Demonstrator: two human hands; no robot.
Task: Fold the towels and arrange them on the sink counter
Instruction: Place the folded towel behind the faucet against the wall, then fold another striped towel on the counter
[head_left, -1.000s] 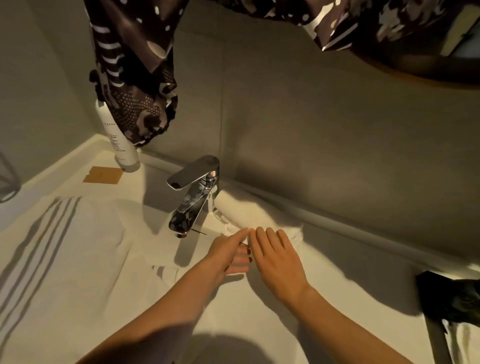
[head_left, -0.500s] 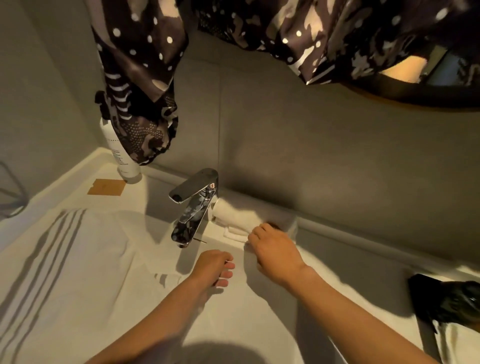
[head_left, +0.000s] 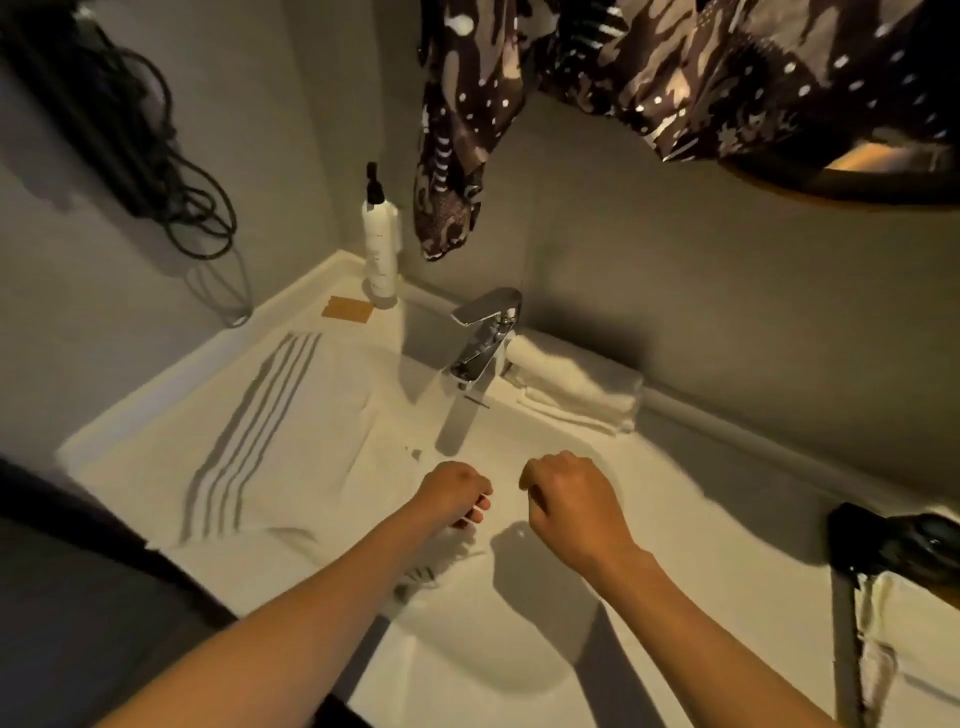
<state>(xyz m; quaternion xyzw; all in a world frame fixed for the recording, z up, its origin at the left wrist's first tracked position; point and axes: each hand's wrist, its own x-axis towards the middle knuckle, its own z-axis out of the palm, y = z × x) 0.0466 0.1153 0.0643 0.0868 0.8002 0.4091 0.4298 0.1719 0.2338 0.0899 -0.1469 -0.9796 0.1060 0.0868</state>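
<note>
A rolled white towel (head_left: 576, 387) was seen lying on the tabletop (head_left: 701, 509) just right of the faucet (head_left: 483, 340), against the wall. Nearer than the faucet, both hands were held loosely curled — the left hand (head_left: 453, 491) and the right hand (head_left: 574, 501) — with nothing gripped. A striped towel (head_left: 249, 431) was spread flat left of the faucet.

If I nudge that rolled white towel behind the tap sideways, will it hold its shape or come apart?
The rolled towel looks soft and probably light, so it should slide easily. It lies against the wall beside the tap, and its loose layered edges face forward, so a push may unroll or skew it.
</note>
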